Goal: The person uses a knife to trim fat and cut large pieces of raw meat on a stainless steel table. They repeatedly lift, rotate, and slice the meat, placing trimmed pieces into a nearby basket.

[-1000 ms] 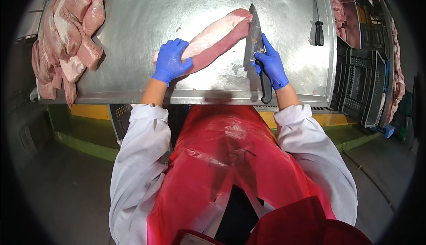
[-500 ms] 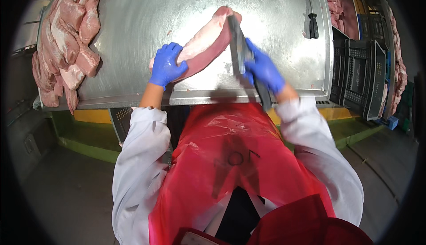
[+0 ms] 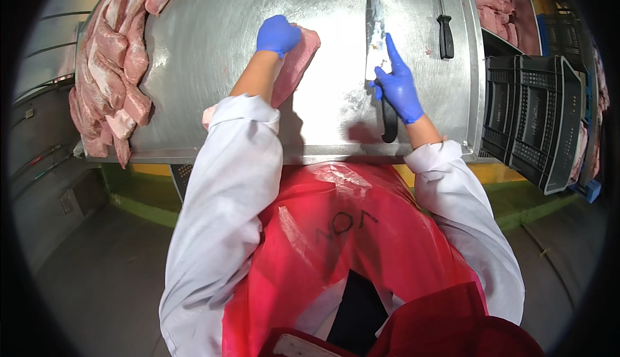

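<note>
A long strip of raw meat [image 3: 299,65] lies on the metal work table, slanting from far right to near left. My left hand [image 3: 279,36], in a blue glove, is closed on its far end. My left forearm and white sleeve hide much of the strip. To the right, my blue-gloved right hand [image 3: 398,91] grips a large knife [image 3: 374,34] near where blade and black handle meet, its index finger stretched out beside the blade. The knife's tip points away from me, and the blade is apart from the meat.
Several long meat pieces [image 3: 116,53] are heaped along the table's left side. A black-handled sharpening steel [image 3: 445,37] lies at the right. Beyond the right edge stand a bin of meat [image 3: 496,8] and dark plastic crates [image 3: 529,115]. The table's raised rim [image 3: 310,159] runs before me.
My left hand has moved from the strip's near end to its far end. The strip has shifted left. The knife has come away from the meat's far end, out to the right.
</note>
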`<state>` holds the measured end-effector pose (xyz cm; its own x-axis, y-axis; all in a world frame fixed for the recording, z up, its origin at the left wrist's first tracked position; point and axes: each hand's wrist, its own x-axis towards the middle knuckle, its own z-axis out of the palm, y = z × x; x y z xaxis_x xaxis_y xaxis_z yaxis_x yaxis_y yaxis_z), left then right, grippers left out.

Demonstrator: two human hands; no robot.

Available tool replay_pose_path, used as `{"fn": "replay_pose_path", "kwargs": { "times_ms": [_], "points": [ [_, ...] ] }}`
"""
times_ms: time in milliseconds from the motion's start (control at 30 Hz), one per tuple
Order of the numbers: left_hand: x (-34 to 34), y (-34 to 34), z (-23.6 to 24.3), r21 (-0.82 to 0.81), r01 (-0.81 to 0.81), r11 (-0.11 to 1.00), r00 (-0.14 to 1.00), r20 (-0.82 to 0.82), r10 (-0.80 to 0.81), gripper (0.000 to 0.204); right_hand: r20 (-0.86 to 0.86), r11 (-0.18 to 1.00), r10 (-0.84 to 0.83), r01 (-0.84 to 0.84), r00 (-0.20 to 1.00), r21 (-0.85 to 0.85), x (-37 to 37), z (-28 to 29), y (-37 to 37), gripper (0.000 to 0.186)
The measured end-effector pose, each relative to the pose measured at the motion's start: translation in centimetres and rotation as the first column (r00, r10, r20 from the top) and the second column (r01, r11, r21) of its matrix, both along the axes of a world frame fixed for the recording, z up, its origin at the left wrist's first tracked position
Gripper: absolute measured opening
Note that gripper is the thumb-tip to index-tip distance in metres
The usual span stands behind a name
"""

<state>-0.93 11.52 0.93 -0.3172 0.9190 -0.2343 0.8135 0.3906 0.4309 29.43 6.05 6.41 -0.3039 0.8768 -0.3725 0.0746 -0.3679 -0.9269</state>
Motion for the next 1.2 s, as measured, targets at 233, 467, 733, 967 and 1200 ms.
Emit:
{"fn": "replay_pose_path", "kwargs": {
  "times_ms": [233, 467, 733, 967, 1200],
  "points": [
    [-0.7, -2.3, 2.4, -0.132, -0.272, 0.953, 0.750, 0.592, 0.296, 0.014, -0.034, 0.983, 0.163, -0.159, 0.986, 0.087, -7.4, -4.3, 3.8, 0.077],
    [1.1, -3.0, 2.3, -0.046, -0.419, 0.907, 0.674, 0.653, 0.344, 0.013, 0.139, 0.859, 0.503, -0.511, 0.853, 0.028, -11.6, -4.1, 6.5, 0.074],
    [3.0, -3.4, 3.2, 0.028, -0.461, 0.887, 0.659, 0.680, 0.321, 0.016, 0.203, 0.836, 0.535, -0.549, 0.820, 0.014, -9.6, -1.3, 4.2, 0.071],
    [2.1, -3.0, 4.3, 0.062, -0.373, 0.926, 0.830, 0.469, 0.303, 0.018, 0.142, 0.754, 0.654, -0.655, 0.743, -0.042, -6.5, -1.4, 0.4, 0.076],
    [0.6, -1.3, 3.4, 0.094, -0.226, 0.970, 0.877, 0.453, 0.161, 0.022, 0.075, 0.819, 0.443, -0.437, 0.893, 0.372, -13.4, -7.9, 3.9, 0.080]
  ]
}}
